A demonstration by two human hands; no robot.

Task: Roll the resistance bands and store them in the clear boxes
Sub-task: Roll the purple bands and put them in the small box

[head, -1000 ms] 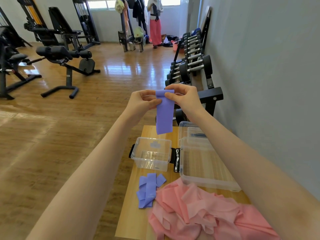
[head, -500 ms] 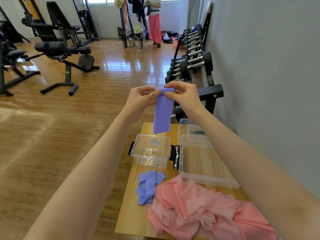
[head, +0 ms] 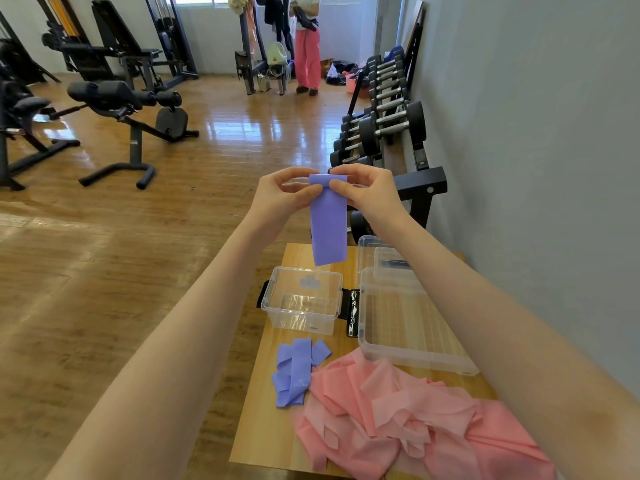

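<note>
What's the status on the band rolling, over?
Left hand and right hand pinch purple band at top, rest hanging. Small clear box open below. Nothing blocking.

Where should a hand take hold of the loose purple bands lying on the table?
Probably from above, pinching the purple bands at their bare left edge. They lie flat and overlapped on the table, and the pink pile crowds their right side.

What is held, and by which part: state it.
A purple resistance band, pinched at its top end by the fingers of the left hand and right hand; the rest hangs free.
</note>
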